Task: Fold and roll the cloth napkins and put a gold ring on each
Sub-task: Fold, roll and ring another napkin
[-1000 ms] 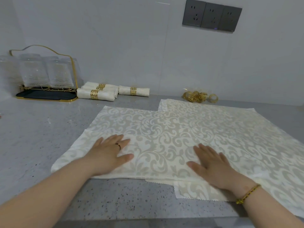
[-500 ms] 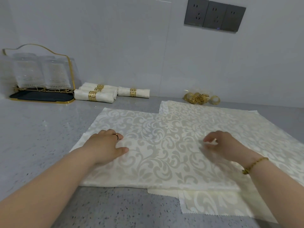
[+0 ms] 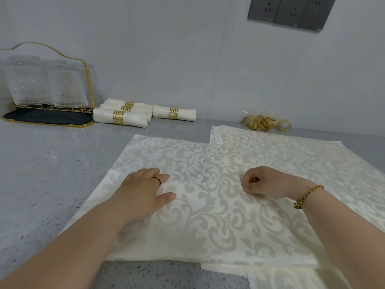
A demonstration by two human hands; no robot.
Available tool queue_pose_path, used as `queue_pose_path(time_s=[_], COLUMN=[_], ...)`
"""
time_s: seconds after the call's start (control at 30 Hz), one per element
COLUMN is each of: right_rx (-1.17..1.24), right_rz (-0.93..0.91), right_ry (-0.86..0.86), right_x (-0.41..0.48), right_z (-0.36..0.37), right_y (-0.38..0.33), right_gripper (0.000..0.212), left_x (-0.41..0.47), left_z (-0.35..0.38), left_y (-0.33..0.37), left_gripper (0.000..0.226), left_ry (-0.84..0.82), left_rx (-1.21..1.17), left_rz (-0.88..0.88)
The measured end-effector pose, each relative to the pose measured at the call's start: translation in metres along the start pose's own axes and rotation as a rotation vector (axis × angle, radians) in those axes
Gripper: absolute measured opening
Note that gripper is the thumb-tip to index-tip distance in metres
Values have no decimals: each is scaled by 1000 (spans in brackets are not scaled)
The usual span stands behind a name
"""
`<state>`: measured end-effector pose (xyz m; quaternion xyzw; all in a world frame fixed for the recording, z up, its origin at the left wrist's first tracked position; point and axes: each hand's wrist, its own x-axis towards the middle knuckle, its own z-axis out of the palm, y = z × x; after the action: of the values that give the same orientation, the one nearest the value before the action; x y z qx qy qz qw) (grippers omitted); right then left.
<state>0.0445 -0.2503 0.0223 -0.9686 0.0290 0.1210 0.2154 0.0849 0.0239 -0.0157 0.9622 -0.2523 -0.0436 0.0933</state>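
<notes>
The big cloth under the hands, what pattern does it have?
The cloth is cream with pale swirly leaf scrolls, best in the head view.

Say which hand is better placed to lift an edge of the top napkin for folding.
Left, probably. The left hand lies flat by the left edge of the top napkin; the right hand is curled mid-cloth, away from any edge, better suited to pin the fold line.

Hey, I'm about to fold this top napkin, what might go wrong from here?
The top napkin lies on other napkins, offset; lifting an edge may catch or drag a lower one. The left hand presses flat, but the right hand has curled fingers, and I cannot tell whether they pinch cloth, so the fold may start uneven. The loose gold rings sit just behind the stack; shifting cloth could nudge them.
</notes>
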Motion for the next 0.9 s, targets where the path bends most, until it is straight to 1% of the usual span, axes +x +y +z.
queue_pose_path(time_s=[0.07,0.13,0.17,0.23,0.3,0.4,0.43,0.47,0.53,0.63,0.67,0.73,0.83,0.9], right_rx=[-8,-16,-22,-39,-85,-152,-166,-176,-199,-237,-224,-192,-210,-178], right_rz=[6,11,10,23,86,189,200,207,217,227,222,214,195,168], right_ry=[-31,-43,-12,112,233,292,300,307,317,299,305,329,369,420], right_x=[1,4,9,26,49,79,86,95,105,118,122,127,128,126], right_z=[-3,-6,-7,-12,-17,-24,-25,-26,-27,-27,-26,-26,-25,-25], right_y=[-1,-4,-5,-3,3,9,8,6,4,3,3,2,-1,-2], right_gripper=[23,19,14,10,14,39,44,47,50,45,41,34,29,24], left_x=[0,0,0,2,3,4,4,4,3,4,4,5,5,5], left_z=[1,2,3,5,7,7,7,7,7,7,7,8,9,10], left_y=[0,-1,-1,-2,-2,-3,-3,-4,-4,-5,-5,-7,-8,-8], left_gripper=[59,58,58,59,61,63,67,77,105,137,142,143,142,143], left_ry=[-3,-8,-15,-34,-49,-61,-66,-69,-69,-75,-72,-58,-58,-52], left_rx=[-8,-11,-15,-22,-10,2,6,7,-1,-4,6,14,4,-1], left_rz=[0,-3,-8,-21,-30,-33,-35,-36,-24,-24,-19,-12,0,-5])
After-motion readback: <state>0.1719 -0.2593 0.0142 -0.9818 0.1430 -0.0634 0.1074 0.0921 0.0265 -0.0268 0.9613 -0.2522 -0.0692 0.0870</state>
